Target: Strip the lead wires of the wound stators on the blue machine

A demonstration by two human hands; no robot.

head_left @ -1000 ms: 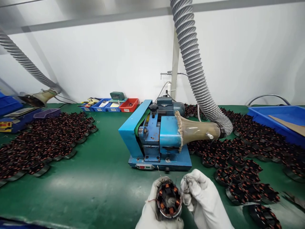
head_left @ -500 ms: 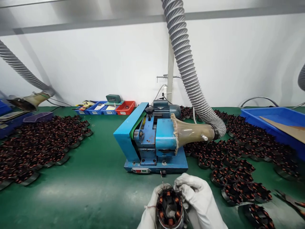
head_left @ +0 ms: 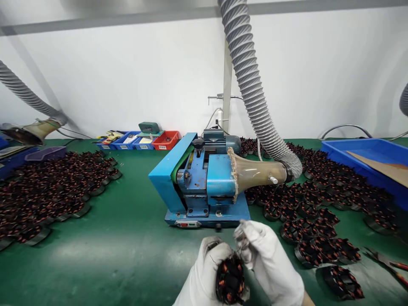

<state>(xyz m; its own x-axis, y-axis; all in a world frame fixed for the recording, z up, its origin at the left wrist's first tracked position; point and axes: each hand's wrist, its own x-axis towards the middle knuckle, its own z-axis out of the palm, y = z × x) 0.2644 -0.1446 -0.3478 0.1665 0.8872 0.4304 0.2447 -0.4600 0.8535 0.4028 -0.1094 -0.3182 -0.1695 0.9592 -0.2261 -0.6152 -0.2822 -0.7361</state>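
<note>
Both hands wear white gloves and meet at the bottom centre. My left hand [head_left: 204, 272] is wrapped round a round motor stator [head_left: 230, 280] with copper coils, its open face turned toward me. My right hand [head_left: 269, 263] is closed in a pinch right above the stator's top edge, on thin wire ends [head_left: 240, 244] that I can barely make out. Just beyond the hands stands a blue bench machine [head_left: 199, 182] with a green belt, a red switch on its front base.
A ribbed grey hose [head_left: 251, 89] ends in a funnel at the machine's right side. Several stators lie heaped on the green table [head_left: 127, 238] at left [head_left: 47, 195] and right [head_left: 318, 212]. Blue crate [head_left: 366, 157] far right; small bins [head_left: 140, 140] at the back.
The stator sank lower and tilted so my left glove covers more of it. My right hand's pinch rose to its top edge. The view shifted slightly right.
</note>
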